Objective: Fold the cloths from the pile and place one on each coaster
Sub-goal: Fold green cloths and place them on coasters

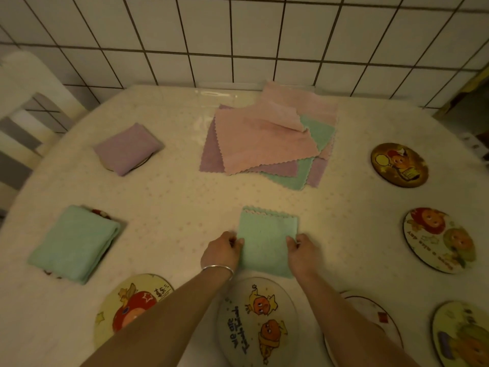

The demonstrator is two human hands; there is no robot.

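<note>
A half-folded green cloth [266, 239] lies on the table in front of me. My left hand [221, 251] pinches its left edge and my right hand [301, 251] pinches its right edge. The pile of cloths [267, 144], pink, purple and green, lies behind it near the wall. At the left, a folded purple cloth [128, 149] and a folded green cloth [75, 243] each cover a coaster. Bare round coasters with cartoon prints lie at the near edge, one [127, 311] under my left forearm, one [258, 324] between my arms, and others at the right [399, 165] [440, 241].
The table [169, 207] has a pale dotted cover and stands against a white tiled wall [238, 41]. A white chair back [29, 102] stands at the far left. Two more coasters [370, 311] [461, 337] lie at the near right corner.
</note>
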